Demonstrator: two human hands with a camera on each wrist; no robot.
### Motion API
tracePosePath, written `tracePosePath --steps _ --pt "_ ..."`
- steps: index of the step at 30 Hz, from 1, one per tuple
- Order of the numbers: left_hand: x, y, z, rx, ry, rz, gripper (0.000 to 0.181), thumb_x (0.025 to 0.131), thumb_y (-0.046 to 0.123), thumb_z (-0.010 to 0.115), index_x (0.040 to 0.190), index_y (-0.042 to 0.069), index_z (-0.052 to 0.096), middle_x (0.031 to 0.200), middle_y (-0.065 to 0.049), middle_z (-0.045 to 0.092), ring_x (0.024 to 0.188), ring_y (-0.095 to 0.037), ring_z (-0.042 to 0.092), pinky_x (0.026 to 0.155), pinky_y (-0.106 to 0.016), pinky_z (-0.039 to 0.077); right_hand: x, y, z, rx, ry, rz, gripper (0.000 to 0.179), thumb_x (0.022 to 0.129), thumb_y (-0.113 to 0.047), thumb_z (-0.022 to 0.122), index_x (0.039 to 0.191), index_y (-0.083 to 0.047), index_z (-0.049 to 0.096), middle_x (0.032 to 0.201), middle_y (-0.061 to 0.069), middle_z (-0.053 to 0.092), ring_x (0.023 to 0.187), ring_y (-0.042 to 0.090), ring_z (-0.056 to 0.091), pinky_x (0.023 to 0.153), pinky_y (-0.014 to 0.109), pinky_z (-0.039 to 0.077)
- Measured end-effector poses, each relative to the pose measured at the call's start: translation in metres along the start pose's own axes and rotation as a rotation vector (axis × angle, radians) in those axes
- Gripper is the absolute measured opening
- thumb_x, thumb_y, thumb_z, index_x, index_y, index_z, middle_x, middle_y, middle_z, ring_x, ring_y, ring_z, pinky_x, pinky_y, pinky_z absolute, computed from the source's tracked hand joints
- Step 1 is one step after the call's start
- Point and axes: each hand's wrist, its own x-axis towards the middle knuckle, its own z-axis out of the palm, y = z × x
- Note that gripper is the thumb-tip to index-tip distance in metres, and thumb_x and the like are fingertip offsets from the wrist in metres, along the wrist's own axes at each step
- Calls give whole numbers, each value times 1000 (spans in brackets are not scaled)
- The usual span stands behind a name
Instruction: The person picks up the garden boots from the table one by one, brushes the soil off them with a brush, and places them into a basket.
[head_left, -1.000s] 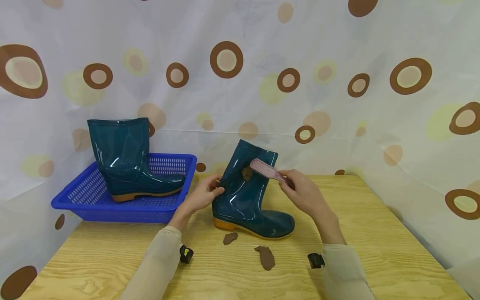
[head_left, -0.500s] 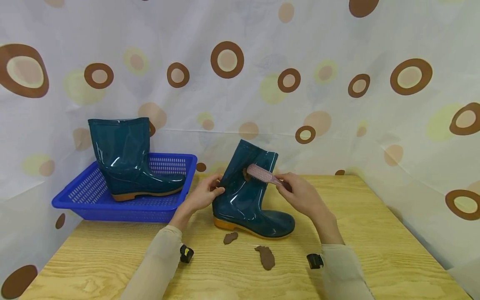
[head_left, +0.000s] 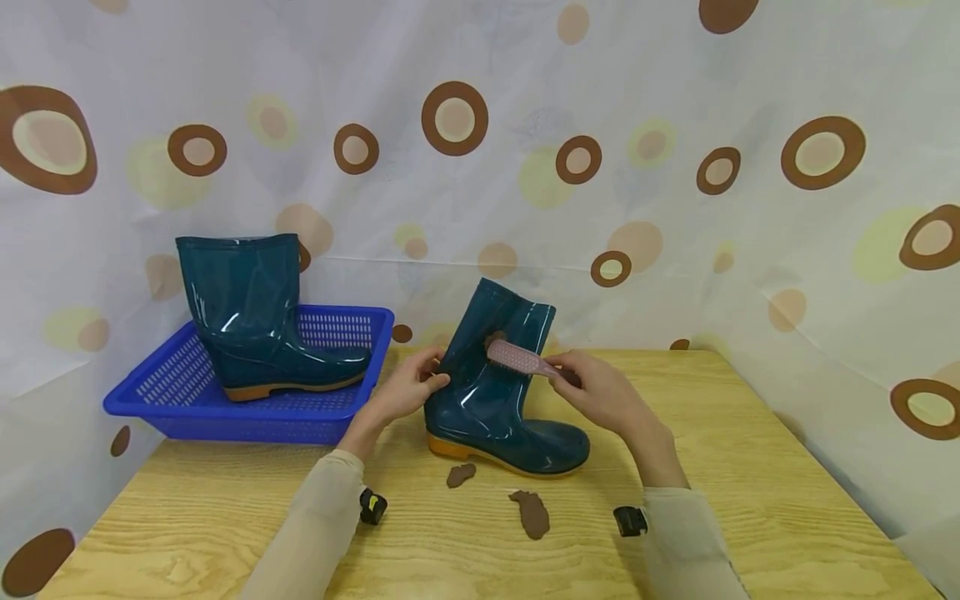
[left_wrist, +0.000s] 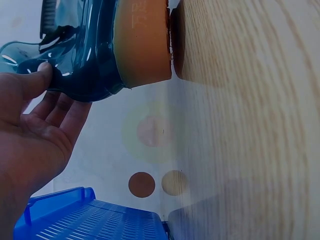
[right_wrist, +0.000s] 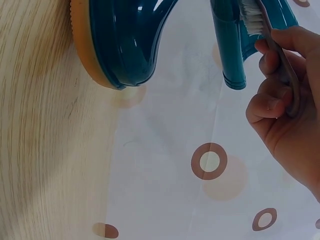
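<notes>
A dark teal rain boot (head_left: 480, 408) with a yellow-orange sole stands on the table, its shaft creased and tilted. My left hand (head_left: 408, 385) holds the back of the shaft; in the left wrist view the thumb (left_wrist: 42, 75) lies on the near side and the fingers reach behind. My right hand (head_left: 600, 387) grips the handle of a pinkish scrub brush (head_left: 517, 357). White bristles (right_wrist: 251, 17) face the shaft in the right wrist view, at or very near its surface. Just above the brush head shows a brown mud-like patch (head_left: 494, 337), partly covered.
A second teal boot (head_left: 251, 308) stands in a blue perforated basket (head_left: 247, 432) at the left. Two flat brown pieces, one small (head_left: 461, 475) and one larger (head_left: 532, 514), lie on the wooden table (head_left: 720, 467) before the boot. A patterned curtain (head_left: 510, 208) hangs behind.
The brush in my right hand has moved down and slightly left along the shaft, from beside the brown patch to just below it. My left hand and the boot stay put.
</notes>
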Motion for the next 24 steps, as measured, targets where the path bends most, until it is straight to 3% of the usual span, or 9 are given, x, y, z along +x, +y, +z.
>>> tracePosePath --steps 5,8,15,24 --pt "0 -1 0 5 5 -3 24 99 10 58 123 11 57 113 -14 66 101 -28 61 93 -46 54 -1 0 0 17 -12 -6 29 99 -21 58 123 -5 66 103 6 67 80 14 55 77 35 51" --pt "-1 -1 0 3 5 -4 24 99 10 58 124 11 57 113 -14 66 100 -27 61 93 -46 54 -2 0 -2 25 -5 -12 30 99 -20 58 123 -4 66 101 6 66 79 15 54 74 33 49" --pt "-1 0 1 -11 1 -9 25 99 10 57 125 9 56 115 -15 66 102 -28 61 94 -47 53 -2 2 -6 12 85 -22 31 101 -17 57 128 -4 63 88 4 56 73 14 48 65 29 40" --pt "-2 2 0 -3 -2 -9 25 100 11 57 124 10 56 114 -15 66 99 -27 60 93 -46 53 -1 -1 -1 -25 147 -1 34 102 -22 55 132 -5 61 86 4 54 72 14 46 64 30 38"
